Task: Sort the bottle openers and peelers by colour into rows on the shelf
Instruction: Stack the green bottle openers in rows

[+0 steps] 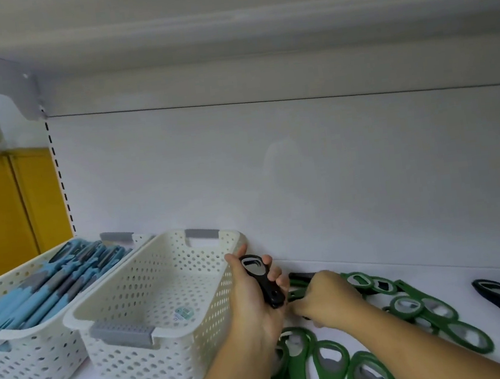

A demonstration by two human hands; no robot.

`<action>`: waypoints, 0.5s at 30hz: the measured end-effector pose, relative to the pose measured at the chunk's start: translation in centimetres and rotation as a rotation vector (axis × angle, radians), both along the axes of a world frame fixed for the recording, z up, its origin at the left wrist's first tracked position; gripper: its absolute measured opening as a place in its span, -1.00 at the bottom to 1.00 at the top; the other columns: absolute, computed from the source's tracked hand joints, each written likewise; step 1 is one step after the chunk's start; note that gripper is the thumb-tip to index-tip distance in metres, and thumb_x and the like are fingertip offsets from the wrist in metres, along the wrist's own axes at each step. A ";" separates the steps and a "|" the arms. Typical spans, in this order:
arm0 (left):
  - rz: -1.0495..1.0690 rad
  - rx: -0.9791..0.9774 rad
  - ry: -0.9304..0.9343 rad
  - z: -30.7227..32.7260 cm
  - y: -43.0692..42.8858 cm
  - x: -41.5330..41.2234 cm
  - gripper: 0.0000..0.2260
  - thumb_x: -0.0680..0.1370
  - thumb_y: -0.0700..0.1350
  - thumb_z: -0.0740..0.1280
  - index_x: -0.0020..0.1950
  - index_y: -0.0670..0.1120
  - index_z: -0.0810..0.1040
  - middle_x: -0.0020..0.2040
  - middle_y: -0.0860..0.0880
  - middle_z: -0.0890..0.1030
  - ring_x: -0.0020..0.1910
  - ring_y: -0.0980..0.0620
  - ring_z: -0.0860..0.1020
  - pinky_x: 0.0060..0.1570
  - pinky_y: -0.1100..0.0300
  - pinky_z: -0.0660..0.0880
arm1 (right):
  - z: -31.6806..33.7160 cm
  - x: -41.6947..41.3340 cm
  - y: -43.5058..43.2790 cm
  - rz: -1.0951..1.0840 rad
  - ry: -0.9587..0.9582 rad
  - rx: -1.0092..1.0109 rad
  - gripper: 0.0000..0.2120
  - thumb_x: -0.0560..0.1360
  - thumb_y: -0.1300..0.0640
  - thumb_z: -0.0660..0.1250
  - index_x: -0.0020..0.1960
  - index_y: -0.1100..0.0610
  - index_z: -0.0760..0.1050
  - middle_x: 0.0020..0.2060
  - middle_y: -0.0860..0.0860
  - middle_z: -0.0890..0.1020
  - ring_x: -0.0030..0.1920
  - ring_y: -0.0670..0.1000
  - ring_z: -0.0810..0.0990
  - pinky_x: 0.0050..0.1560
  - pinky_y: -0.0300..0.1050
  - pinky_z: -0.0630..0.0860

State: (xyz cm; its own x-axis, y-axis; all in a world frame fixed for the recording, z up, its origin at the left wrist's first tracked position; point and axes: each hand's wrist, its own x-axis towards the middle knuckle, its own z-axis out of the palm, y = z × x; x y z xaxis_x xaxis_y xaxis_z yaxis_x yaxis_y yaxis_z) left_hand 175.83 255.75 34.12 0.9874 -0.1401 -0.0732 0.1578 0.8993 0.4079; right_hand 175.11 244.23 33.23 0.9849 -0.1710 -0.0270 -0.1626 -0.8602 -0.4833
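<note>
A: Head view. Left hand [255,298] grips a black opener [263,279], fingers wrapped round it, just right of the empty basket [150,309].
B: Right hand [325,297]?
A: Curled over the green openers [411,308] right of that basket; whether it pinches one, cannot tell. Blue peelers [51,286] fill the basket left of it.
</note>
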 end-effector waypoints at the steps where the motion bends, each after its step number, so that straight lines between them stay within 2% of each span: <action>1: 0.018 0.003 -0.002 -0.1 0.0 0.1 -0.65 0.57 0.25 0.09 0.09 0.05 0.49 -0.32 -0.04 0.39 -0.55 0.10 0.31 -0.59 0.34 0.33 | -0.1 0.0 -0.2 0.007 -0.034 0.021 -0.75 0.26 -0.04 0.34 -0.43 0.10 0.40 -0.50 0.02 0.52 -0.40 0.05 0.56 -0.35 -0.18 0.42; 3: 0.031 0.011 -0.007 0.1 0.0 0.0 -0.67 0.59 0.22 0.11 0.11 0.02 0.47 -0.33 -0.04 0.38 -0.53 0.09 0.32 -0.59 0.33 0.32 | -0.3 -0.2 -0.6 0.048 -0.122 0.037 -0.64 0.34 -0.03 0.34 -0.50 0.09 0.30 -0.55 0.01 0.42 -0.43 0.02 0.48 -0.38 -0.17 0.31; 5: 0.000 0.031 0.000 0.3 0.0 -0.2 -0.70 0.61 0.15 0.15 -0.03 -0.06 0.49 -0.36 -0.04 0.39 -0.51 0.08 0.34 -0.58 0.33 0.34 | -0.4 -0.5 -1.0 0.082 -0.231 -0.021 -0.62 0.44 0.02 0.29 -0.47 0.10 0.28 -0.52 0.05 0.40 -0.44 0.00 0.40 -0.41 -0.15 0.23; 7: -0.068 0.043 -0.001 0.2 0.1 -0.2 -0.72 0.60 0.06 0.22 -0.13 -0.14 0.44 -0.38 -0.06 0.41 -0.46 0.05 0.38 -0.54 0.29 0.40 | -0.3 -1.2 -1.4 0.078 -0.359 -0.046 -0.62 0.50 0.05 0.27 -0.43 0.17 0.34 -0.51 0.04 0.38 -0.47 -0.02 0.31 -0.43 -0.12 0.19; 9: -0.144 0.017 -0.014 0.0 0.0 -0.2 -0.80 0.58 0.00 0.25 0.00 -0.14 0.41 -0.29 -0.09 0.39 -0.38 -0.01 0.42 -0.45 0.20 0.48 | -0.4 -2.1 -2.2 0.050 -0.497 0.055 -0.65 0.51 0.05 0.30 -0.38 0.22 0.44 -0.53 0.05 0.42 -0.49 -0.01 0.33 -0.43 -0.11 0.26; 11: -0.146 0.043 -0.037 -0.1 -0.2 -0.1 -0.83 0.60 -0.07 0.22 0.16 -0.10 0.39 -0.19 -0.11 0.38 -0.30 -0.06 0.46 -0.31 0.10 0.53 | -0.6 -3.5 -3.1 0.006 -0.613 0.196 -0.70 0.50 0.07 0.34 -0.35 0.20 0.50 -0.51 0.08 0.51 -0.46 0.06 0.49 -0.40 -0.05 0.43; 12: -0.118 0.088 -0.060 -0.2 -0.6 -0.2 -0.84 0.62 -0.10 0.19 0.19 -0.09 0.41 -0.15 -0.12 0.38 -0.24 -0.08 0.50 -0.23 0.07 0.54 | -0.7 -4.3 -3.5 -0.018 -0.648 0.271 -0.72 0.51 0.09 0.34 -0.33 0.20 0.53 -0.48 0.10 0.55 -0.43 0.08 0.55 -0.37 -0.02 0.48; 14: -0.051 0.233 -0.125 0.1 -1.2 -0.9 -0.82 0.65 -0.12 0.14 0.22 -0.07 0.43 -0.07 -0.15 0.40 -0.12 -0.11 0.55 -0.06 0.04 0.55 | -0.8 -5.9 -4.1 -0.047 -0.679 0.412 -0.80 0.51 0.14 0.36 -0.28 0.14 0.59 -0.42 0.12 0.61 -0.40 0.05 0.60 -0.40 -0.11 0.54; 15: -0.043 0.318 -0.180 0.0 -1.6 -1.2 -0.81 0.66 -0.11 0.13 0.24 -0.06 0.42 -0.03 -0.15 0.40 -0.08 -0.10 0.57 0.00 0.05 0.55 | -0.9 -6.5 -4.3 -0.054 -0.694 0.448 -0.82 0.50 0.14 0.36 -0.28 0.09 0.60 -0.40 0.11 0.63 -0.40 0.06 0.61 -0.38 -0.07 0.57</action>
State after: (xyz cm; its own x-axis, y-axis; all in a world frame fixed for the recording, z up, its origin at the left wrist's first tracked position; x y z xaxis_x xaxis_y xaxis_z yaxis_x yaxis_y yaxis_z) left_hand 174.59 254.18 34.11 0.9822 -0.1795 0.0550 0.0924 0.7175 0.6904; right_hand 168.56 239.95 32.37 0.7933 -0.3364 0.5075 0.2636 -0.5616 -0.7843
